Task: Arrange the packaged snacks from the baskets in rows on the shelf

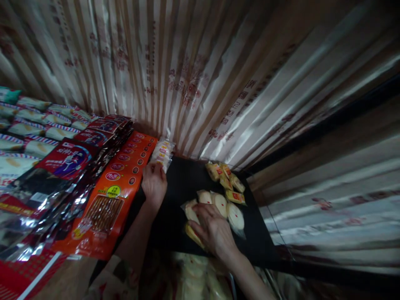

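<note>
My left hand (154, 185) has its fingers curled and pressed on the lower end of a stack of small white packets (163, 153), beside an orange snack bag (118, 171). At the right, my right hand (215, 230) grips a round white pastry (191, 211) in a clear wrapper; its fingertips are partly hidden. More pale wrapped pastries (236, 216) with red dots lie just past that hand on the black shelf (171, 216). A yellow packet (194, 236) shows under the fingers.
Small yellow packets (235, 196) sit at the shelf's far right corner. Dark red snack bags (67, 160) and rows of white packets (26, 146) fill the left. Pleated printed curtain (187, 83) hangs behind. Below the shelf edge is a container of wrapped pastries (192, 277).
</note>
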`<state>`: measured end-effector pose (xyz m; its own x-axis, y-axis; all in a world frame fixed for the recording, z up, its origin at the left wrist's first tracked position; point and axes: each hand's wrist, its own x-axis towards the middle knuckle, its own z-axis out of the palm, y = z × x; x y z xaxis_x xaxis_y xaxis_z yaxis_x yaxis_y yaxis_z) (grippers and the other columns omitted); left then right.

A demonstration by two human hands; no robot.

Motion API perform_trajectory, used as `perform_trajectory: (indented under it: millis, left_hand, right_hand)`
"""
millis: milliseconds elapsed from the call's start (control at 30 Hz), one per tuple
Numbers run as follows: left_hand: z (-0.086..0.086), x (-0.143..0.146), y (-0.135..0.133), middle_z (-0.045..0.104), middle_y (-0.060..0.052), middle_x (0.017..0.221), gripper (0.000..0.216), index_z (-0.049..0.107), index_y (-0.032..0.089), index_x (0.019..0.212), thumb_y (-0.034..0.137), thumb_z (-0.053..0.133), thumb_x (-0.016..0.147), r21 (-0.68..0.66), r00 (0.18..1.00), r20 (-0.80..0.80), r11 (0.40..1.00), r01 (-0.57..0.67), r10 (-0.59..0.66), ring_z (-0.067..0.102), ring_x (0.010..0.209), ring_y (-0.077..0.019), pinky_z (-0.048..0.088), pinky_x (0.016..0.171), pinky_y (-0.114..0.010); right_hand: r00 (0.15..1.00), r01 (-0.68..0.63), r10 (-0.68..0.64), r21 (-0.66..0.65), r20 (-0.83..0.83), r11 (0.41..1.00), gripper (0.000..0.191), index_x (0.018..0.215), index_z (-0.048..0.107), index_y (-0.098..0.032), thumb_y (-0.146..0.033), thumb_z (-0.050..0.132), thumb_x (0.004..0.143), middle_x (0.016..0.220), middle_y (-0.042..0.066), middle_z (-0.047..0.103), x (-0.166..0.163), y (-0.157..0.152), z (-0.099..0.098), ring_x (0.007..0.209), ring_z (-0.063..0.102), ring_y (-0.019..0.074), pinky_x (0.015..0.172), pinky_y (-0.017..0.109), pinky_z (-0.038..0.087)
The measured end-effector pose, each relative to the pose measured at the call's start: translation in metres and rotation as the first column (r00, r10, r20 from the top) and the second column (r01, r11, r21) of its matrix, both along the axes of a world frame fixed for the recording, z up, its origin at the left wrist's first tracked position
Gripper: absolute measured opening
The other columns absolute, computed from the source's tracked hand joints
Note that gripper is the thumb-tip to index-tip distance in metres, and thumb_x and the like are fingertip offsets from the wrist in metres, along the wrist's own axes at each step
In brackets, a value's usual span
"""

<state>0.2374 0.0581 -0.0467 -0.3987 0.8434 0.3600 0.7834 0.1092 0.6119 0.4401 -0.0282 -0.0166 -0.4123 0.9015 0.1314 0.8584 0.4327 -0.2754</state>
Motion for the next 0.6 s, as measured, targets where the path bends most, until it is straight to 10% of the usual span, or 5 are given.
perform_trajectory:
  millis: [133,400,600]
  left_hand:
    - [-0.005,0.007,-0.004,0.064,-0.007,0.094,0.025,0.065,0.018,0.091,0.01,0.045,0.079,0.05,0.932,0.212,0.956,0.29,-0.294,0.058,0.092,-0.0204,0.046,0.085,-0.033]
    - [-0.005,0.022,-0.03,0.066,-0.001,0.105,0.051,0.067,0.022,0.099,0.001,0.04,0.062,0.089,0.465,0.516,0.586,0.806,-0.719,0.059,0.096,-0.0136,0.047,0.081,-0.024]
    - [-0.011,0.034,-0.052,0.064,-0.005,0.107,0.027,0.064,0.02,0.098,0.019,0.052,0.073,0.126,0.478,0.56,0.64,0.758,-0.677,0.058,0.094,-0.0156,0.047,0.066,-0.022]
  right_hand:
    - [0.999,0.008,-0.007,-0.017,0.045,1.0,0.015,0.095,0.06,-0.018,-0.023,0.05,0.085,0.099,0.009,0.065,-0.005,-0.003,-0.002,0.092,0.061,0.0218,0.081,0.033,0.049]
    - [0.98,0.193,-0.196,-0.07,-0.029,0.979,0.024,0.093,0.063,-0.02,-0.025,0.04,0.088,0.089,0.007,0.069,0.001,0.008,0.016,0.082,0.064,0.0198,0.072,0.029,0.046]
    - [0.933,0.216,-0.247,-0.14,-0.263,0.966,0.025,0.079,0.064,-0.02,-0.032,0.043,0.085,0.073,0.003,0.067,0.008,0.023,0.029,0.068,0.062,0.0174,0.062,0.026,0.044]
